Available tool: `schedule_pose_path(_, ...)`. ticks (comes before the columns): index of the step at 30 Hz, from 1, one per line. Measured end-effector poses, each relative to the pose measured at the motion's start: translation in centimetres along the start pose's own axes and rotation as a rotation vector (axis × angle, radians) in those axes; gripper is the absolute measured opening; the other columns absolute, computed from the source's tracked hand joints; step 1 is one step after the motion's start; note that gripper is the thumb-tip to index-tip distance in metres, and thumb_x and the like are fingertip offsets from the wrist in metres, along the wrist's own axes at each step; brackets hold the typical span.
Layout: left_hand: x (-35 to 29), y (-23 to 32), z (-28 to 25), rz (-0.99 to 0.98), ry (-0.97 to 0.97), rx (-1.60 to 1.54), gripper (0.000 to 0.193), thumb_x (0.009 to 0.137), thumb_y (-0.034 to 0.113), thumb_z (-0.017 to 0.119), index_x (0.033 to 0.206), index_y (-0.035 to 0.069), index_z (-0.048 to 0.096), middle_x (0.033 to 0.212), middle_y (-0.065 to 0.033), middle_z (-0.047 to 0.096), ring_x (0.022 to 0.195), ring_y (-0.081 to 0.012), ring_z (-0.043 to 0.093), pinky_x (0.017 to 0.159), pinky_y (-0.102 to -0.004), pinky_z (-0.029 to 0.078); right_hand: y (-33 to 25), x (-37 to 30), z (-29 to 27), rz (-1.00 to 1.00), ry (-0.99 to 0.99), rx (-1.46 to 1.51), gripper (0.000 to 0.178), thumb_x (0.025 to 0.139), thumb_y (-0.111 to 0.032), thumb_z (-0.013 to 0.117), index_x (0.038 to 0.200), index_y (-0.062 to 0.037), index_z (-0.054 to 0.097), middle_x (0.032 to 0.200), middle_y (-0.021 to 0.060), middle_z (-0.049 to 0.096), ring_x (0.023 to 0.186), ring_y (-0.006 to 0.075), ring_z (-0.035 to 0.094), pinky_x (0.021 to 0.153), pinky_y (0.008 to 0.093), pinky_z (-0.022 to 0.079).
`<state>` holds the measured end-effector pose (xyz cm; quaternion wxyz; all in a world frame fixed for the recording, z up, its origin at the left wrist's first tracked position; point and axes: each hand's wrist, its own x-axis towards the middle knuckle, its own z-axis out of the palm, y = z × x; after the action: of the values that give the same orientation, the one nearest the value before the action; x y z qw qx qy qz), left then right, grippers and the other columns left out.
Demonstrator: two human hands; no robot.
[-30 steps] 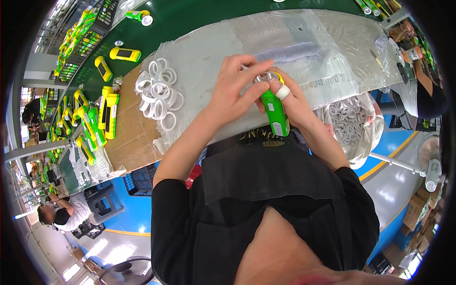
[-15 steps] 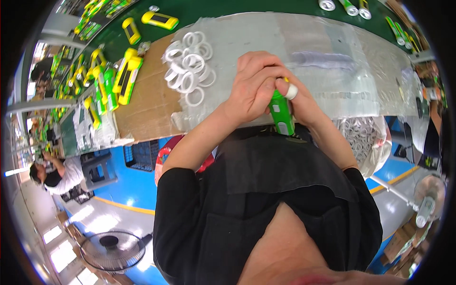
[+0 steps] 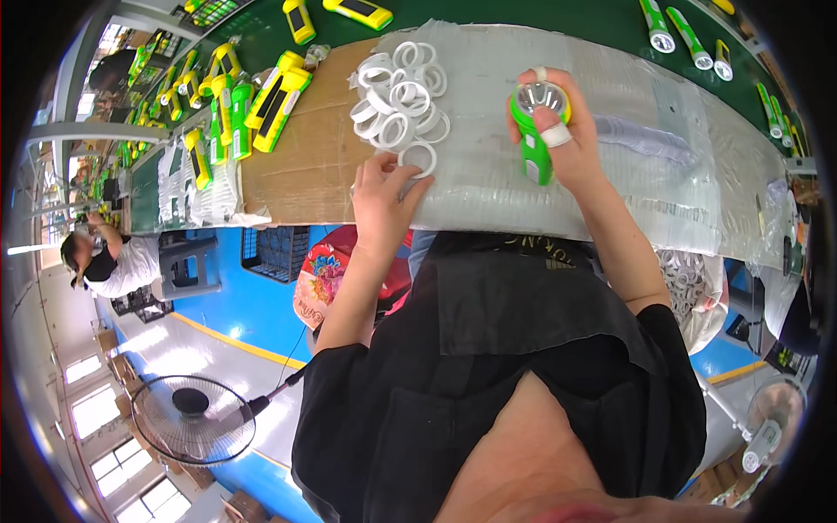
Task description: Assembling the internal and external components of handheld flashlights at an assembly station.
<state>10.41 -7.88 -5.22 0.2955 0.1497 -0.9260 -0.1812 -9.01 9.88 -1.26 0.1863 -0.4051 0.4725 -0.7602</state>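
My right hand (image 3: 575, 148) grips a green flashlight (image 3: 536, 164) above the plastic-covered table, its clear, shiny lens end tilted up toward me. The thumb lies over the lens end, and white wraps show on the thumb and a finger. My left hand (image 3: 379, 200) has its thumb and fingertips closed on the edge of a white ring (image 3: 433, 157), the nearest one of a loose pile. Several more white rings (image 3: 390, 112) lie heaped just beyond it.
Yellow-and-green flashlights (image 3: 279, 103) stand and lie at the left on cardboard (image 3: 296, 183). More flashlights (image 3: 689, 39) lie on the green surface at the far right. A bag of rings (image 3: 693, 283) hangs below the table's right side. A crumpled clear plastic strip (image 3: 645, 139) lies right of the flashlight.
Both hands were together around the flashlight. Now they are apart: the left has gone to the ring pile, while the right has lifted and turned the flashlight, lens end showing.
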Motion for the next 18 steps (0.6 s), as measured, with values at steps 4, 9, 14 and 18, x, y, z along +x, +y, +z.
schedule_pose_path(4,2.6,3.4,0.2,0.035,-0.149,-0.361,0.024,0.073,0.018,0.083,0.088,0.005,0.069,0.103,-0.0145,0.062,0.090,-0.0300,0.062,0.076,-0.0375,0.050,0.4,0.0,-0.1,-0.017,0.008,-0.001,0.026,0.095,-0.012,0.059,0.119,-0.0068,0.051,0.087,0.0046,0.058,0.071,0.0113,0.057,0.063,0.0268,0.048)
schedule_pose_path(9,8.1,7.2,-1.2,0.237,0.049,-0.672,0.028,0.068,0.013,0.086,0.091,0.007,0.072,0.104,-0.0097,0.061,0.088,-0.0210,0.061,0.071,-0.0297,0.051,-0.4,-0.1,0.6,0.006,0.081,-0.057,0.027,0.094,-0.009,0.058,0.120,-0.0067,0.050,0.092,0.0053,0.059,0.074,0.0111,0.058,0.064,0.0263,0.049)
schedule_pose_path(14,10.3,8.9,-0.8,0.353,0.010,-0.559,0.033,0.066,0.014,0.086,0.097,0.012,0.075,0.101,-0.0077,0.059,0.085,-0.0206,0.060,0.069,-0.0303,0.050,0.1,-0.2,0.0,-0.061,0.035,-0.149,0.030,0.094,-0.007,0.056,0.123,-0.0055,0.047,0.099,0.0054,0.059,0.080,0.0111,0.059,0.067,0.0260,0.052)
schedule_pose_path(18,10.8,8.8,-1.0,0.377,-0.037,-0.497,0.032,0.067,0.016,0.086,0.098,0.013,0.076,0.100,-0.0071,0.059,0.084,-0.0200,0.058,0.071,-0.0309,0.049,0.1,-0.3,-0.2,-0.085,0.003,-0.116,0.031,0.095,-0.010,0.057,0.124,-0.0051,0.046,0.099,0.0055,0.059,0.082,0.0113,0.059,0.067,0.0258,0.051)
